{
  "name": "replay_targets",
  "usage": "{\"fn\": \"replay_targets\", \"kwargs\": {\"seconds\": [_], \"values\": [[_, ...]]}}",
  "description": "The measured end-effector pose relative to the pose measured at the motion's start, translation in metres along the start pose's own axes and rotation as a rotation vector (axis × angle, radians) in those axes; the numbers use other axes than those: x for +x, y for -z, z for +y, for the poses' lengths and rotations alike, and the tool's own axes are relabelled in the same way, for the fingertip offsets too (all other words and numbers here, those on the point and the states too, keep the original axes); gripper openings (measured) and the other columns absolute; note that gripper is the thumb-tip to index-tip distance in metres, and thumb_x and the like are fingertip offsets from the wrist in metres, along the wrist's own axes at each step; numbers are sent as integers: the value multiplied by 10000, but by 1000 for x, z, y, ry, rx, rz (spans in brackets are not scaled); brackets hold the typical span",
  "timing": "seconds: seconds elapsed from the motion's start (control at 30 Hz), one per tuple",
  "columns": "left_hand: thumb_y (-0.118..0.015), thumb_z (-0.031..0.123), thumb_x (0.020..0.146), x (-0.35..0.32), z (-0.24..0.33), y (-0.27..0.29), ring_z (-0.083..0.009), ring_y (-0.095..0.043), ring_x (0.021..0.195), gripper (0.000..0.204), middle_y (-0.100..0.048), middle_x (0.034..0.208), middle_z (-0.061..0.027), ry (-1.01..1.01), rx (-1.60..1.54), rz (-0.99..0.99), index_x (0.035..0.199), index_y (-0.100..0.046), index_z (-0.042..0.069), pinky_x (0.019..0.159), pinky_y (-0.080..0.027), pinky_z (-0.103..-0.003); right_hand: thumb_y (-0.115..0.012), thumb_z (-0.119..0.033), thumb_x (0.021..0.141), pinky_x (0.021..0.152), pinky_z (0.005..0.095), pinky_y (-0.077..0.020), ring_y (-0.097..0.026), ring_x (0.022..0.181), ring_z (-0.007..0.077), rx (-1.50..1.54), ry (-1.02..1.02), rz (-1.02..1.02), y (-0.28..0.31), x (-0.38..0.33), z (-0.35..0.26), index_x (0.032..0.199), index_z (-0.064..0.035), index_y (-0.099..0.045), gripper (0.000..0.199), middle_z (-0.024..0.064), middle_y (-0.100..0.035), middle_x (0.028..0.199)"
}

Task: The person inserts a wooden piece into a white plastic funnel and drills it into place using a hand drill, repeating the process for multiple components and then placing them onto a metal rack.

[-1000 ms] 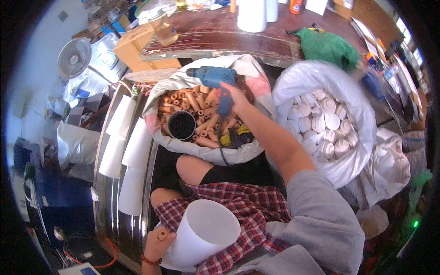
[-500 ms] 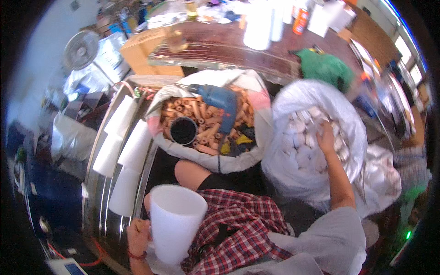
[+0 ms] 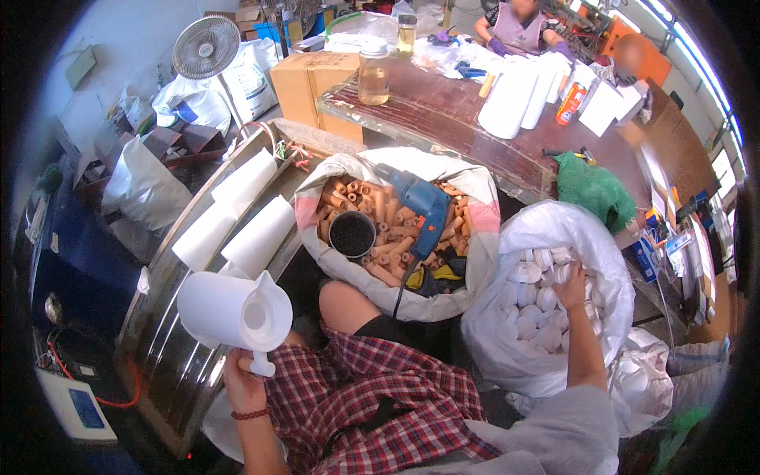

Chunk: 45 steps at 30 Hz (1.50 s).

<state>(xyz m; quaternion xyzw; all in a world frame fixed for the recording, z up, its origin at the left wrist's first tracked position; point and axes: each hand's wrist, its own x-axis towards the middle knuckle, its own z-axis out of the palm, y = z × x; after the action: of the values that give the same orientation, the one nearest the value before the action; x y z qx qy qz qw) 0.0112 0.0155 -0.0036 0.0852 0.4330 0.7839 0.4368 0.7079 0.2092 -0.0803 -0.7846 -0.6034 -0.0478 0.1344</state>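
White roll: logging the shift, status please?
Left hand grips white roll by its core. Right hand in sack of white caps. Blue drill lies on tubes.

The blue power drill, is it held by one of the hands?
No, the blue power drill lies alone on the cardboard tubes in the sack, away from both hands.

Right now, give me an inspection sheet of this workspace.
Surface: long brown table behind the sacks, with a jar and white rolls on it.
Job's things: white paper cone; sack of white caps.
Clutter: sack of brown tubes with blue drill on top; white rolls on a metal drum.
Hands: left hand holds the cone's narrow end; right hand reaches into the caps.
Cables: drill cord hangs over the sack.
Surroundings: fan, cardboard box, people at the table's far end.
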Motion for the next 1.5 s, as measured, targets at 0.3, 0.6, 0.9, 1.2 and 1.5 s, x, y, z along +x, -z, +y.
{"fn": "replay_targets", "kwargs": {"seconds": [0.3,0.6,0.9,1.2,1.5], "values": [[-502,121,881,-2,-12,-29,-165,-585,771,115,-595,808,-64,-52,26,63,825,-550,32,725,-483,-309,-689,-130,724,750,304,-505,-460,1110,211,976,515,-396,106,-51,-274,1374,-31,-223,806,135,-413,1227],[-542,89,892,-17,-14,-3,-205,-631,786,56,-630,889,-104,8,-272,159,880,-496,59,655,-530,-304,-547,-212,889,937,368,-408,-497,1102,323,974,1201,-583,108,-128,-530,1309,-17,-388,490,182,-471,1245],[-549,83,890,-24,-2,31,-234,-644,842,145,-610,957,-141,-116,-282,240,949,-417,70,636,-555,-296,-690,-294,790,868,385,-460,-550,1045,322,838,1291,-617,130,-167,-562,1296,-30,-406,637,200,-506,1197],[-554,112,897,-27,0,21,-241,-655,790,225,-595,961,-143,-195,-148,294,1005,-359,84,588,-546,-307,-727,-286,720,813,398,-494,-593,949,321,634,1361,-693,147,-153,-568,1317,-74,-372,725,200,-507,1160],[-541,107,896,-35,13,26,-241,-653,807,236,-591,982,-150,-91,-124,302,1044,-364,53,603,-575,-315,-610,-81,729,861,391,-501,-457,1158,341,389,1937,-68,139,-146,-564,1262,-225,-456,573,131,-406,1287]]}}
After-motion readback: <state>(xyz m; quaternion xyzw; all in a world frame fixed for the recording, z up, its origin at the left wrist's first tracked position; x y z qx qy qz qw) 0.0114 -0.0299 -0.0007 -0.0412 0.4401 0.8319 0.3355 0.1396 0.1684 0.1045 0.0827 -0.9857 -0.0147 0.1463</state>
